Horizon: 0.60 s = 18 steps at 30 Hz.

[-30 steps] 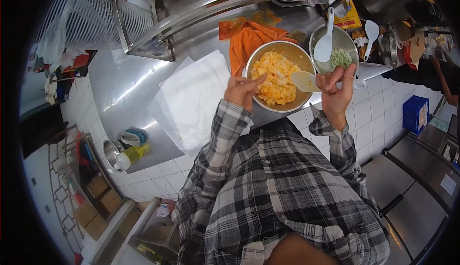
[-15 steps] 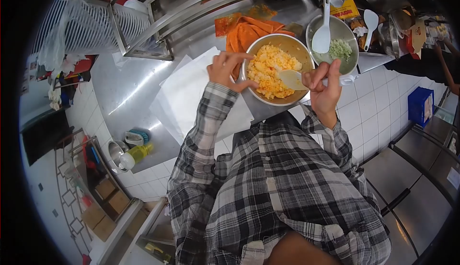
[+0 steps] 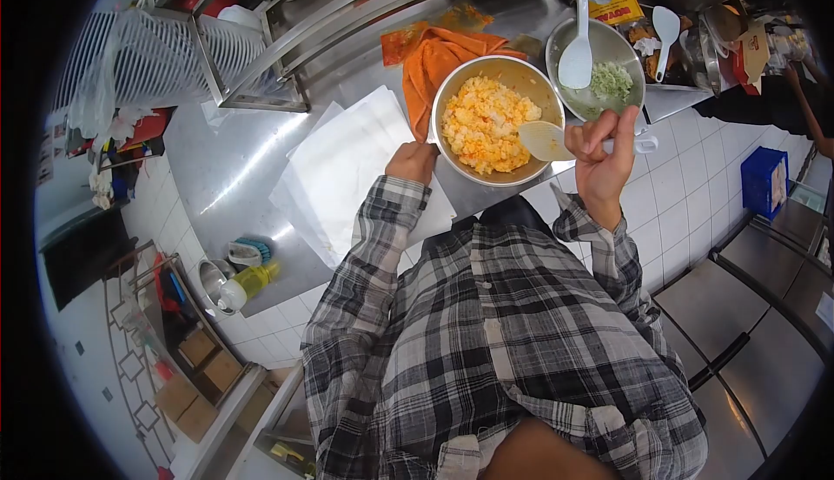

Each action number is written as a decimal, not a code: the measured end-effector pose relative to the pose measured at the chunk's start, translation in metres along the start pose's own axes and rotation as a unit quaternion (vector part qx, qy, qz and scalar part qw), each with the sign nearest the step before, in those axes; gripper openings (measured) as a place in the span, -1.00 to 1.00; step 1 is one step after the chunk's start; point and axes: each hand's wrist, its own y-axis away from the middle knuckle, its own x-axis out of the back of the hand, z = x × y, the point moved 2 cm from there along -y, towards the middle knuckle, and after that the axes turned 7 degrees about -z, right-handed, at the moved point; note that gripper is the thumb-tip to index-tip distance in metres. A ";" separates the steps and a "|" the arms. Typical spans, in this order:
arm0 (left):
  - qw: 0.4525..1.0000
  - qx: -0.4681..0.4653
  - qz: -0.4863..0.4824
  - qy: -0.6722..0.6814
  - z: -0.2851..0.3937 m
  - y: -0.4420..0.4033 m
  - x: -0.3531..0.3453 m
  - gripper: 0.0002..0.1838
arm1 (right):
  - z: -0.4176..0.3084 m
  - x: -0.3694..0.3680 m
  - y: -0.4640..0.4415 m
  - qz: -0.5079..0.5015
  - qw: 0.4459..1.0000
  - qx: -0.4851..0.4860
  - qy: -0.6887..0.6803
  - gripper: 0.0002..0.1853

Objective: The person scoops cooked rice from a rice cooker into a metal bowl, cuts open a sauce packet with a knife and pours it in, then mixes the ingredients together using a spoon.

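My right hand (image 3: pixel 604 154) is closed round the handle of a white rice paddle (image 3: pixel 544 141). The paddle's blade lies over the front right of a round metal bowl (image 3: pixel 556 102), at the edge of the orange-tinted rice (image 3: pixel 488 124) inside. At the bowl's left rim, my left hand (image 3: pixel 411 165) is closed, its fingers curled and partly hidden against the rim. An orange cloth (image 3: pixel 434 67) lies behind the bowl, one corner reaching down to my left hand. White paper sheets (image 3: pixel 347 176) are spread under and beside my left wrist.
Behind right, a second metal bowl (image 3: pixel 638 89) holds chopped green bits (image 3: pixel 611 81) and another white paddle (image 3: pixel 575 59). A third paddle (image 3: pixel 665 37) lies further right. A metal rack (image 3: pixel 261 67) stands at the back left. A yellow-liquid bottle (image 3: pixel 248 286) is at the left edge.
My left hand has gone from spread fingers over the bowl's left side to closed at its rim. My right hand has drawn the paddle slightly right; the rice is heaped further from it.
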 end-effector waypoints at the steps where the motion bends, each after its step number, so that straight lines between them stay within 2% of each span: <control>1: 0.996 0.045 0.019 0.078 0.002 0.000 0.006 -0.87 | -0.002 0.002 0.000 0.005 1.000 0.001 -0.005 -0.35; 3: 0.955 0.116 0.080 0.263 0.012 -0.008 0.022 -0.88 | -0.006 0.005 -0.002 0.012 1.000 0.008 -0.013 -0.35; 5: 0.857 0.167 0.155 0.462 0.026 -0.015 0.036 -0.89 | -0.009 0.008 -0.002 0.019 1.000 0.015 -0.020 -0.36; 6: 0.859 0.101 0.120 0.488 0.035 -0.017 0.038 -0.80 | -0.008 0.006 -0.003 0.021 0.999 0.008 -0.028 -0.36; 8: 0.955 0.002 0.054 0.292 0.056 -0.023 0.044 -0.73 | -0.002 0.001 -0.003 0.024 0.999 -0.010 -0.044 -0.36; 9: 0.981 -0.046 0.021 0.186 0.067 -0.025 0.048 -0.70 | 0.002 -0.004 -0.001 0.018 0.999 -0.021 -0.036 -0.36; 10: 0.980 0.003 0.010 0.199 0.063 -0.026 0.053 -0.61 | 0.008 -0.010 0.000 0.011 0.999 -0.031 -0.030 -0.35; 13: 0.917 0.069 0.167 0.356 0.035 -0.031 0.066 -0.59 | 0.032 -0.023 0.001 -0.010 0.997 -0.061 -0.034 -0.36; 14: 0.928 0.120 0.100 0.339 0.017 -0.029 0.058 -0.58 | 0.040 -0.028 0.000 -0.016 0.996 -0.077 -0.029 -0.36; 15: 0.916 0.159 0.032 0.368 0.006 -0.028 0.042 -0.62 | 0.051 -0.032 -0.002 -0.023 0.995 -0.094 -0.024 -0.37; 16: 0.909 0.159 0.003 0.387 -0.005 -0.026 0.020 -0.63 | 0.070 -0.026 -0.006 -0.015 0.997 -0.072 0.016 -0.38; 18: 0.885 0.172 -0.035 0.432 0.002 -0.027 0.006 -0.62 | 0.093 -0.008 -0.018 0.013 0.996 -0.085 -0.017 -0.39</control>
